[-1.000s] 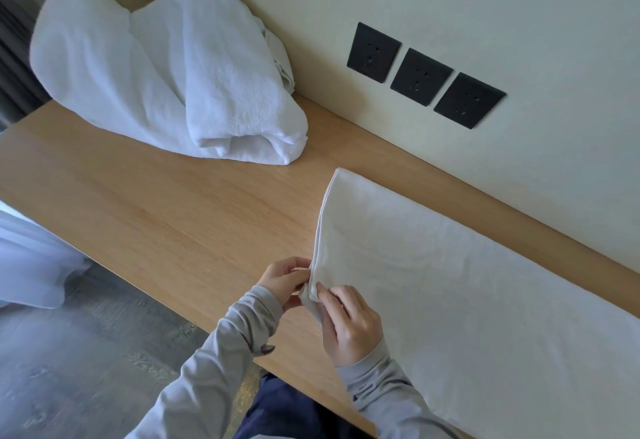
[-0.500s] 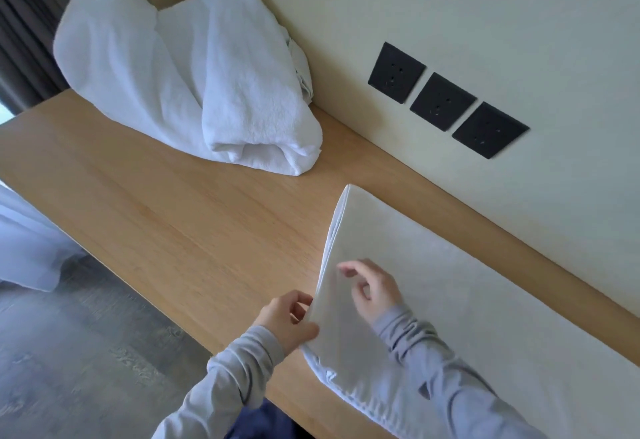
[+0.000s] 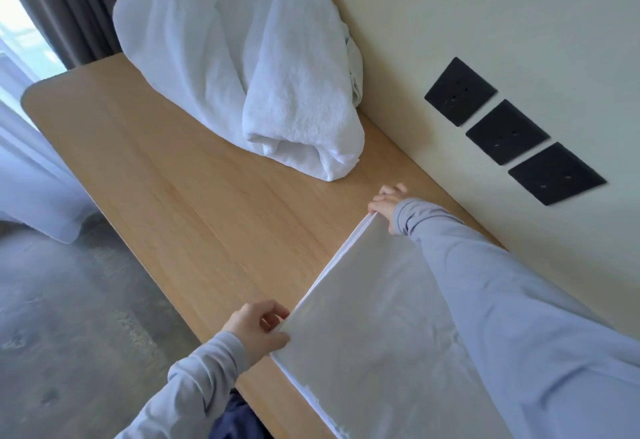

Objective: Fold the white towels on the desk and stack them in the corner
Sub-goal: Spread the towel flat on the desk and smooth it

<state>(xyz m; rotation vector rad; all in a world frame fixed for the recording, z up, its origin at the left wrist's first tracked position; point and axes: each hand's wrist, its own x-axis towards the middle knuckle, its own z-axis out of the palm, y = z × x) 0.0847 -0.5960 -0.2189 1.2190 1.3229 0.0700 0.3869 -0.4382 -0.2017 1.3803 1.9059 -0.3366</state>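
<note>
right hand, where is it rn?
Head view, right of centre: the right hand is at the far corner of the flat towel, close to the wall, just beyond the heaped towels and below-left of the black sockets.

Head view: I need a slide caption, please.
Left hand and right hand hold one edge of a flat towel on the desk; rumpled towels lie heaped behind.

A broad stretch of bare desk [image 3: 180, 189] lies open between the heaped towels [image 3: 263, 67] in the far corner and the flat towel [image 3: 377, 341] at the near end. The wall [image 3: 502, 5] closes off the right side (its three black sockets [image 3: 507, 132] sit flush), leaving the left edge free.
</note>
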